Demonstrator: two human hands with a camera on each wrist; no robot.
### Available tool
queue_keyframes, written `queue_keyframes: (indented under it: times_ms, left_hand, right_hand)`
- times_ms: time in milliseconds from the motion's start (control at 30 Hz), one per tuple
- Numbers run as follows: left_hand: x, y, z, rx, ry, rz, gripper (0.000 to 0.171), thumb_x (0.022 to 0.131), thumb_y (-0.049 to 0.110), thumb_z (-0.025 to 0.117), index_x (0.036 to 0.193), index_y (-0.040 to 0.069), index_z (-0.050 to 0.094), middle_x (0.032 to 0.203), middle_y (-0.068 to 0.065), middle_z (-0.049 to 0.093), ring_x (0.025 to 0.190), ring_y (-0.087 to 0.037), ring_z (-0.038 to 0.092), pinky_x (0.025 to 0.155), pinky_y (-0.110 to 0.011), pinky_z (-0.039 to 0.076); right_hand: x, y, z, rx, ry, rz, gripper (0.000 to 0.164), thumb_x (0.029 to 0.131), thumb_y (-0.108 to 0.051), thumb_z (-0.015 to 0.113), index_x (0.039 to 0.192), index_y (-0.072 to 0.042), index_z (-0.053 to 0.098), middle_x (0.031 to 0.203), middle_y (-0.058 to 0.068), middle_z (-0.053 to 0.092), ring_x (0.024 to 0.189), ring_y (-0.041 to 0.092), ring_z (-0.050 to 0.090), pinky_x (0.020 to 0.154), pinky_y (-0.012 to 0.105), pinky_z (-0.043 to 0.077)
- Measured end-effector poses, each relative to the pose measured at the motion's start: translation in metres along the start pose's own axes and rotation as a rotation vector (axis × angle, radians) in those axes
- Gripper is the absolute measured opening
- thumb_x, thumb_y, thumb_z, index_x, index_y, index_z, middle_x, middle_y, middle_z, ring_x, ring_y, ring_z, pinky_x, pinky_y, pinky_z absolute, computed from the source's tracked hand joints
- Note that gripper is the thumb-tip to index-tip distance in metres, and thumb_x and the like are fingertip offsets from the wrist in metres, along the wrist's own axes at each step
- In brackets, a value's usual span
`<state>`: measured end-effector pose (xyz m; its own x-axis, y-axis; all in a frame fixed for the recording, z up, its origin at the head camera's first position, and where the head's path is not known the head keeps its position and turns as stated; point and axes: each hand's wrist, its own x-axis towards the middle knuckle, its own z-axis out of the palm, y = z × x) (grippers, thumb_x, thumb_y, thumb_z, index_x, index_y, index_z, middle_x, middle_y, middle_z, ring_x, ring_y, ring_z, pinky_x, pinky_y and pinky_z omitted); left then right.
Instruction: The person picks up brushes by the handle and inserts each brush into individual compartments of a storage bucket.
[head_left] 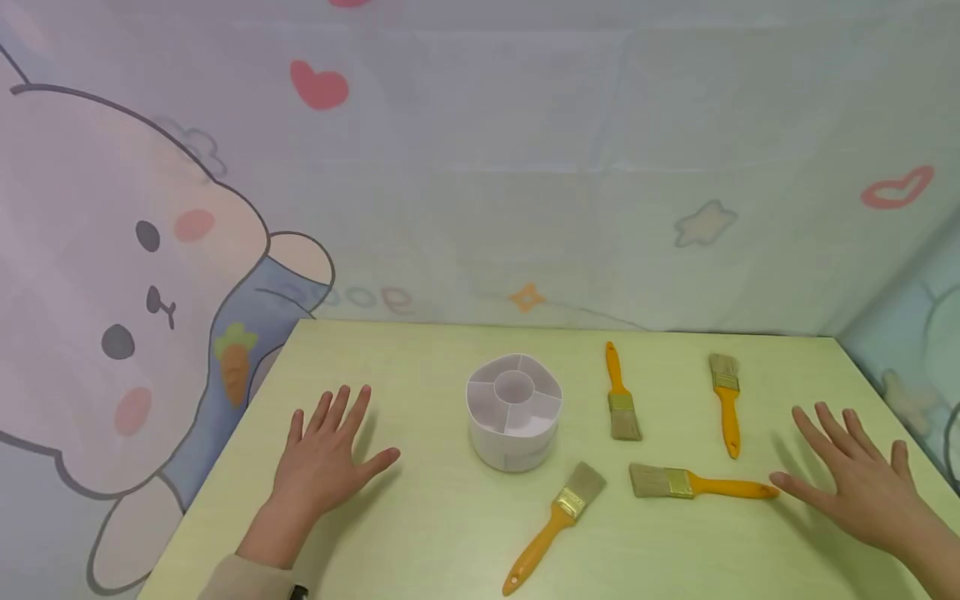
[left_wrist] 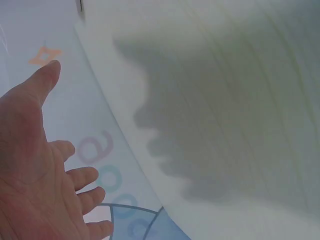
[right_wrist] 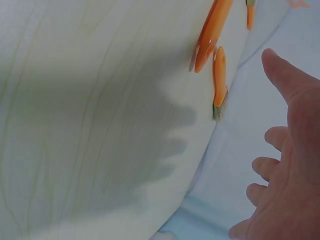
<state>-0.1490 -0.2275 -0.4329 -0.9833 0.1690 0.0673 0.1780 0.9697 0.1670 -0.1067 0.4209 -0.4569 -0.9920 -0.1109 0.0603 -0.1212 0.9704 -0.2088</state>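
My left hand (head_left: 321, 467) hovers over the left side of the table, fingers spread, holding nothing. Over the right side my right hand (head_left: 862, 487) is likewise spread and bare, its thumb overlapping the handle end of a paintbrush (head_left: 731, 488) lying sideways. That brush has an orange handle and tan bristles. Three more like it lie around: one slanted at the front (head_left: 543, 546), one with bristles toward me (head_left: 619, 400), one with bristles away (head_left: 727, 408). Left of them stands a white round organizer (head_left: 513, 450) with several compartments around a central ring. Both palms show in the wrist views.
The pale wooden table (head_left: 390, 550) ends at the back against a hanging cloth (head_left: 480, 167) printed with hearts, stars and a cartoon bear. More printed cloth (head_left: 926, 350) hangs at the right side. Each hand casts a shadow on the tabletop.
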Motion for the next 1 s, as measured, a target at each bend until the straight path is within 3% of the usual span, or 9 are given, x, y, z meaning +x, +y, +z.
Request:
queue_keyframes:
  times_ms: [333, 567, 800, 1000]
  left_hand:
    - [-0.003, 0.021, 0.004, -0.011, -0.010, 0.001, 0.099, 0.097, 0.073, 0.061, 0.170, 0.013, 0.031, 0.171, -0.023, 0.032, 0.158, -0.047, 0.028, 0.127, -0.073, 0.018]
    - [-0.011, 0.033, 0.013, -0.012, -0.048, 0.070, 0.098, 0.094, 0.072, 0.065, 0.169, 0.016, 0.035, 0.171, -0.021, 0.035, 0.158, -0.045, 0.030, 0.127, -0.071, 0.019]
    - [-0.019, 0.047, 0.018, -0.040, -0.077, 0.139, 0.099, 0.090, 0.073, 0.069, 0.167, 0.018, 0.040, 0.170, -0.018, 0.039, 0.158, -0.041, 0.033, 0.127, -0.070, 0.024]
    - [-0.026, 0.063, 0.018, -0.065, -0.102, 0.180, 0.098, 0.089, 0.075, 0.069, 0.166, 0.018, 0.043, 0.170, -0.015, 0.039, 0.159, -0.038, 0.033, 0.127, -0.068, 0.025]
  right_hand:
    - [-0.002, -0.006, 0.001, 0.029, -0.067, -0.006, 0.102, 0.104, -0.055, 0.064, 0.173, -0.014, 0.001, 0.173, 0.030, -0.004, 0.157, 0.054, -0.017, 0.106, 0.088, -0.023]
    - [-0.006, -0.009, 0.006, 0.044, -0.066, -0.019, 0.101, 0.103, -0.054, 0.066, 0.173, -0.014, 0.004, 0.174, 0.029, 0.000, 0.159, 0.053, -0.011, 0.107, 0.087, -0.023]
    - [-0.006, -0.016, 0.012, 0.082, -0.005, -0.092, 0.101, 0.102, -0.047, 0.072, 0.174, -0.020, 0.007, 0.176, 0.026, 0.006, 0.163, 0.042, -0.012, 0.112, 0.082, -0.024]
    - [-0.002, -0.026, 0.008, 0.133, -0.033, -0.105, 0.100, 0.102, -0.046, 0.072, 0.174, -0.018, 0.008, 0.175, 0.029, 0.009, 0.162, 0.044, -0.011, 0.114, 0.079, -0.025]
